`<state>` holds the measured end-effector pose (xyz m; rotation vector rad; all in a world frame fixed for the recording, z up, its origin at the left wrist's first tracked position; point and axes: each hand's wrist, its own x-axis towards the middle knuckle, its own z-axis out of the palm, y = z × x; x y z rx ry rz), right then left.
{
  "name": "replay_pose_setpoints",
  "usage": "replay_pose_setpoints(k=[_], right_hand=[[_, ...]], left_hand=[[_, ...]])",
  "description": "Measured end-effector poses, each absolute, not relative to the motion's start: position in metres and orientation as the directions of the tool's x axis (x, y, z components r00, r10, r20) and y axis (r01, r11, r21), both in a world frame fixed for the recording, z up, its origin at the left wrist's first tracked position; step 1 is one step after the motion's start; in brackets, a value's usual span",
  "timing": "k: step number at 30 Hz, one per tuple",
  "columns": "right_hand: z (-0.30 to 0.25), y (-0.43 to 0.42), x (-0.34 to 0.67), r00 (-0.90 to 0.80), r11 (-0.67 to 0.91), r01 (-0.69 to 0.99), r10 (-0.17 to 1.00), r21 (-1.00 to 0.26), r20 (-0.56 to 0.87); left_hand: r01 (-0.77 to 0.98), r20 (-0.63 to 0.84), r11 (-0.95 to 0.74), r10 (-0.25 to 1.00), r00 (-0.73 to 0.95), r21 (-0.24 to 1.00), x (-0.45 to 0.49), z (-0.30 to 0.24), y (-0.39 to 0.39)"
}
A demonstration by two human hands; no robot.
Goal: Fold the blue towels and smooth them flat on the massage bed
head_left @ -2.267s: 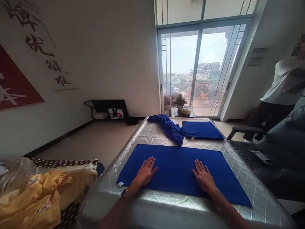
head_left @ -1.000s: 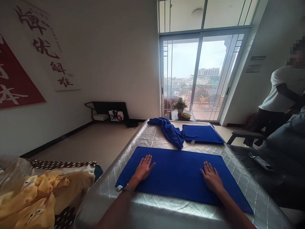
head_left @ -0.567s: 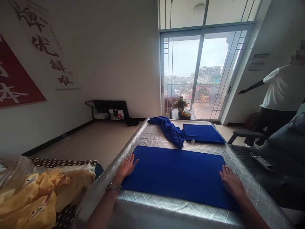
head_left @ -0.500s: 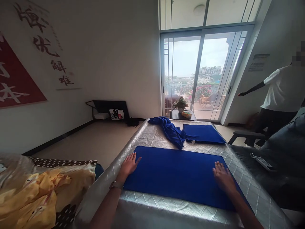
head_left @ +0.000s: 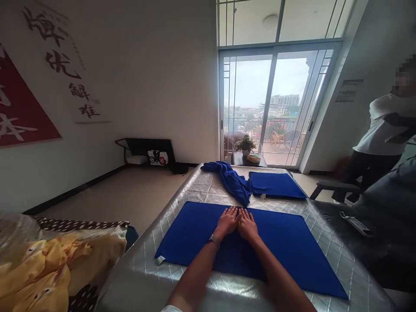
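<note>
A folded blue cloth (head_left: 289, 249), flat and rectangular, lies across the silver quilted table cover (head_left: 208, 281). Both palms rest on its far middle part, side by side. My left hand (head_left: 228, 222) lies flat with its fingers stretched forward, a band on the wrist. Touching it at the thumb side, my right hand (head_left: 247, 224) is also flat with outstretched fingers. A white tag (head_left: 160, 260) shows at the cloth's near left corner. Beyond it are a crumpled blue cloth (head_left: 232, 182) and a smaller folded blue cloth (head_left: 276, 184).
A dark sofa (head_left: 351, 234) with a white power strip (head_left: 359, 224) stands along the right. At lower left is yellow fabric (head_left: 48, 264). A person in a white shirt (head_left: 380, 130) stands at right. A potted plant (head_left: 246, 145) sits by the glass door.
My hands have slid inward from the left and right sides of the folded cloth to meet at its middle. The person at right has turned and drawn in the outstretched arm.
</note>
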<state>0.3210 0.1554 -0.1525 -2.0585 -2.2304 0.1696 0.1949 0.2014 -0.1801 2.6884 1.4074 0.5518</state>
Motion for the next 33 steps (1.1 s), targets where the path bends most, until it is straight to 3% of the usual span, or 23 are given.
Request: replay_pose_setpoints(k=[5, 10, 15, 19, 28, 33], right_hand=[[-0.154, 0.150, 0.361, 0.011, -0.012, 0.990, 1.000, -0.138, -0.009], [-0.152, 0.130, 0.456, 0.127, -0.131, 0.987, 0.991, -0.095, -0.047], [-0.164, 0.113, 0.547, 0.297, -0.298, 0.954, 0.954, -0.024, -0.032], [-0.173, 0.110, 0.573, 0.336, -0.337, 0.941, 0.942, -0.030, -0.011], [-0.165, 0.109, 0.565, 0.377, -0.377, 0.924, 0.926, -0.064, -0.010], [-0.138, 0.110, 0.560, 0.417, -0.422, 0.905, 0.906, -0.058, -0.077]], left_hand=[[0.835, 0.202, -0.513, 0.855, 0.478, 0.199, 0.162, -0.176, 0.207], [0.925, 0.099, -0.338, 0.940, 0.326, 0.171, 0.085, -0.174, 0.227], [0.976, 0.069, -0.163, 0.986, 0.155, 0.146, -0.002, -0.180, 0.248], [0.990, 0.085, -0.061, 0.995, 0.051, 0.126, -0.035, -0.185, 0.258], [0.993, 0.123, -0.053, 0.992, 0.040, 0.104, -0.033, -0.184, 0.257], [0.992, 0.126, -0.055, 0.991, 0.040, 0.115, -0.029, -0.181, 0.254]])
